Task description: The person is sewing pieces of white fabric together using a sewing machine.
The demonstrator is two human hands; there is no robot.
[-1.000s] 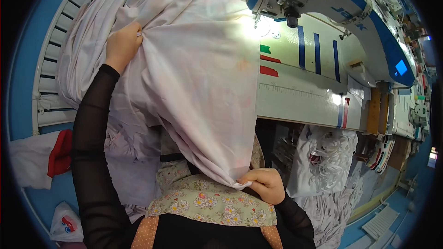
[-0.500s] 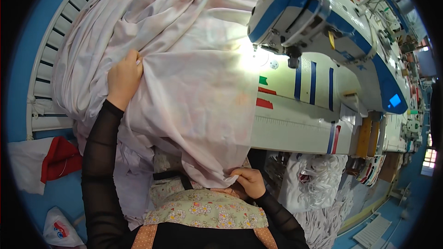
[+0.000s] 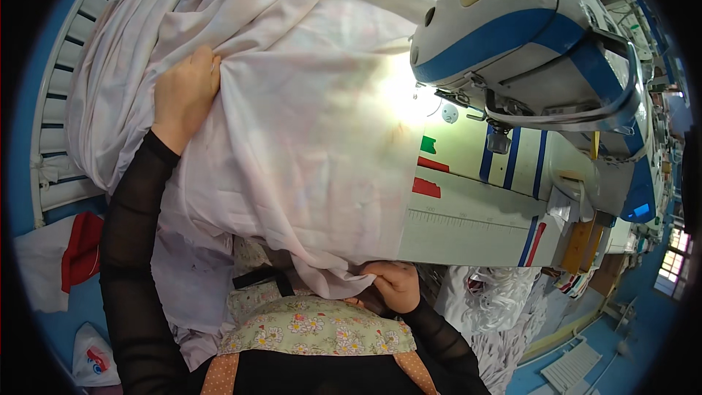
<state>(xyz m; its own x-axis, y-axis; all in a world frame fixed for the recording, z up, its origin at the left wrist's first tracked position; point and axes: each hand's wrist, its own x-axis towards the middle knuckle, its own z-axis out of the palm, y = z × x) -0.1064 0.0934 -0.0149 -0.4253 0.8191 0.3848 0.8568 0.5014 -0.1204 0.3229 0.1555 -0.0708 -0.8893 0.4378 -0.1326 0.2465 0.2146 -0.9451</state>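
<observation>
A large sheet of pale pink mottled fabric [image 3: 322, 124] spreads over the table, its right edge running beside the sewing machine [image 3: 504, 44]. My left hand [image 3: 186, 95] is closed on a fold of it at the left, where creases fan out from the fingers. At the table's front edge, close to my body, my right hand [image 3: 395, 285] pinches the fabric's near corner. Between the two hands the cloth lies fairly smooth, then droops toward my lap. The machine's lamp shines brightly on the cloth edge by the needle area, and the glare hides detail there.
Coloured tape strips and a printed ruler mark the white machine table [image 3: 475, 230]. A white slatted rack [image 3: 55, 113] holds the bunched fabric at the left. White strips of material [image 3: 486, 300] hang below the table. A white-and-red cloth [image 3: 80, 252] and a plastic bag [image 3: 93, 357] lie at the lower left.
The view has shifted, so the machine appears further right and larger. Both hands keep their hold on the fabric; the left hand sits slightly higher and further left in the picture.
</observation>
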